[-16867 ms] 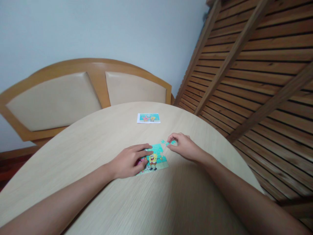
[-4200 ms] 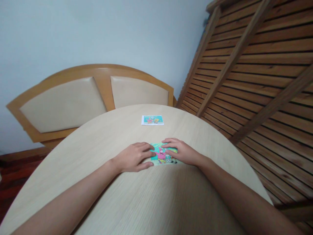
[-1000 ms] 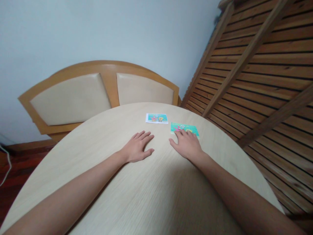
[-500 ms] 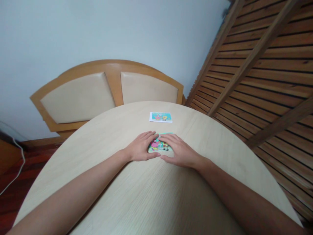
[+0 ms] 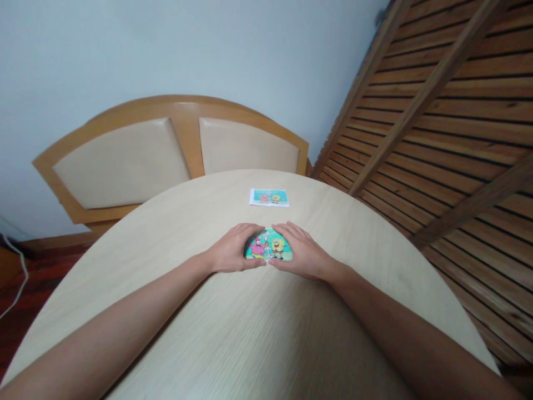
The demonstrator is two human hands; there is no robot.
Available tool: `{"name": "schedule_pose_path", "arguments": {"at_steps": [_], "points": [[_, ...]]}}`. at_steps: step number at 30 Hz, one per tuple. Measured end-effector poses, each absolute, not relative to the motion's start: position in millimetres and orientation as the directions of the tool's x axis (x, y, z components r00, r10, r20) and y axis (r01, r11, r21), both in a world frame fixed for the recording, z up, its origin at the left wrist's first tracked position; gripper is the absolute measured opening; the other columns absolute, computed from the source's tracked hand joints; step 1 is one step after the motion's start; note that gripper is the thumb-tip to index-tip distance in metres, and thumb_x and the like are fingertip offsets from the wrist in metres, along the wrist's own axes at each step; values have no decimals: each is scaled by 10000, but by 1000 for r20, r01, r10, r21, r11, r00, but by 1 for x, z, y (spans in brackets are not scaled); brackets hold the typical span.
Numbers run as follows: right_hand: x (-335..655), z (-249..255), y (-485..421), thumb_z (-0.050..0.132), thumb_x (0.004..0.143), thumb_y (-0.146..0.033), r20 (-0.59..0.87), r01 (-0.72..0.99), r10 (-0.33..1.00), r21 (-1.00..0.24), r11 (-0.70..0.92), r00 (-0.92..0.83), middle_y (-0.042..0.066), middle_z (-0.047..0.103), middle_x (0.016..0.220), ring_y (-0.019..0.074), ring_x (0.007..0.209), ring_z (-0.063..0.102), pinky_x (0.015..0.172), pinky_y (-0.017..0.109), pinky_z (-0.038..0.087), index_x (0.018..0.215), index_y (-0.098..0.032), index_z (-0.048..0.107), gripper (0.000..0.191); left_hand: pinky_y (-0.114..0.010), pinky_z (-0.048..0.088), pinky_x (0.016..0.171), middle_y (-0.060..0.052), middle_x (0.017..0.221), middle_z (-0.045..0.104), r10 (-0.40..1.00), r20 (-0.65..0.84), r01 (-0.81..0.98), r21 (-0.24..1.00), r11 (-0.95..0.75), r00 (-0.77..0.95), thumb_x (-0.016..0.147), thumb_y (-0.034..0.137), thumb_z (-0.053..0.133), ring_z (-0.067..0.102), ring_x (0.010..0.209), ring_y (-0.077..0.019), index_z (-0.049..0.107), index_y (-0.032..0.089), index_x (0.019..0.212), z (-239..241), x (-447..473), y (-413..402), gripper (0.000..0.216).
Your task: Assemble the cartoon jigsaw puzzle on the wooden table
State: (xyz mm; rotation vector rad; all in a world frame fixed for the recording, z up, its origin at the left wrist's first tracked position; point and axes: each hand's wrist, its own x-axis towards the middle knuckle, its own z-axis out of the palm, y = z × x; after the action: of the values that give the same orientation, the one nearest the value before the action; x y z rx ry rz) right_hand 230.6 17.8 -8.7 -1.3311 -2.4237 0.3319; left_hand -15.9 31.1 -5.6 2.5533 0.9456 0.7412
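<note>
A small cartoon picture [image 5: 272, 247] in turquoise, with a pink and a yellow figure, lies flat on the round table [image 5: 258, 322]. My left hand [image 5: 238, 248] curls around its left side, thumb at the near edge and fingers at the far edge. Around the right side my right hand [image 5: 303, 250] is cupped the same way. The two thumbs come close together at the near edge. Both side edges are hidden under the hands, and I cannot tell whether the picture is one piece or several.
Beyond the hands, a white-bordered card [image 5: 270, 198] with a similar cartoon lies on the table. A wooden chair back with cream pads [image 5: 125, 161] stands behind the table's far edge. Slatted wood [image 5: 437, 122] rises at the right, and a white cable [image 5: 20, 278] hangs at the left.
The fingers of both hands have drawn back from over the cartoon picture to its edges, so more of it shows. The view has shifted slightly.
</note>
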Motion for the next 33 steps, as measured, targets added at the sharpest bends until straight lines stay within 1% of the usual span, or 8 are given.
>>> {"name": "schedule_pose_path", "arguments": {"at_steps": [6,11,17,20,25,27,30,33], "points": [[231,-4,19,786,703,-545,241,735,831,-387,556,-501,158,543,1400,331,1295,514,1119,500,399,1428,-171,489,869,-507,457,1033,-149,1319,597,661,354,509,435,-743,662,761,498,762,575,1193,-333,491,201,1356,-3,-14,27,718],[232,-4,17,778,719,-539,313,701,794,-375,607,-520,130,599,1320,296,1224,560,1074,456,455,1330,-188,582,731,-504,461,1059,-153,1343,589,634,366,523,361,-772,681,805,446,705,567,1225,-326,480,194,1367,0,-12,23,656],[231,-2,15,742,772,-497,355,714,797,-363,598,-488,121,658,1284,284,1212,592,1052,441,485,1192,-192,684,523,-527,436,1102,-182,1402,560,625,338,543,311,-780,704,820,502,703,521,1306,-342,490,168,1372,1,-13,21,679],[229,-1,15,738,793,-451,409,686,768,-360,633,-494,121,702,1220,278,1175,624,1045,434,492,1107,-183,718,413,-531,433,1108,-181,1395,573,631,331,557,298,-775,701,840,501,684,512,1325,-343,539,169,1312,0,-12,20,595],[228,-4,19,635,927,-364,461,583,694,-381,718,-553,83,756,1092,241,1126,664,1025,412,507,989,-209,739,197,-495,451,1106,-177,1335,626,642,337,574,286,-767,689,893,397,620,537,1310,-320,593,157,1216,1,-11,20,403],[228,-6,20,605,954,-315,462,540,659,-379,751,-593,68,761,1085,232,1132,661,1032,414,501,961,-219,739,165,-489,459,1102,-165,1326,635,646,347,571,302,-763,679,914,364,591,547,1299,-310,599,168,1191,1,-11,20,339],[227,-6,21,578,972,-265,472,488,611,-369,791,-635,52,765,1043,214,1069,671,1003,394,505,923,-222,727,163,-487,455,1109,-160,1340,630,646,350,562,319,-763,678,943,345,553,547,1299,-305,610,174,1139,1,-11,20,266],[226,-3,20,558,985,-269,467,491,620,-378,785,-631,45,759,977,202,987,678,953,369,506,911,-216,708,175,-468,452,1115,-146,1348,629,630,334,541,326,-775,701,961,330,529,546,1303,-291,623,184,1067,2,-10,20,203]]}}
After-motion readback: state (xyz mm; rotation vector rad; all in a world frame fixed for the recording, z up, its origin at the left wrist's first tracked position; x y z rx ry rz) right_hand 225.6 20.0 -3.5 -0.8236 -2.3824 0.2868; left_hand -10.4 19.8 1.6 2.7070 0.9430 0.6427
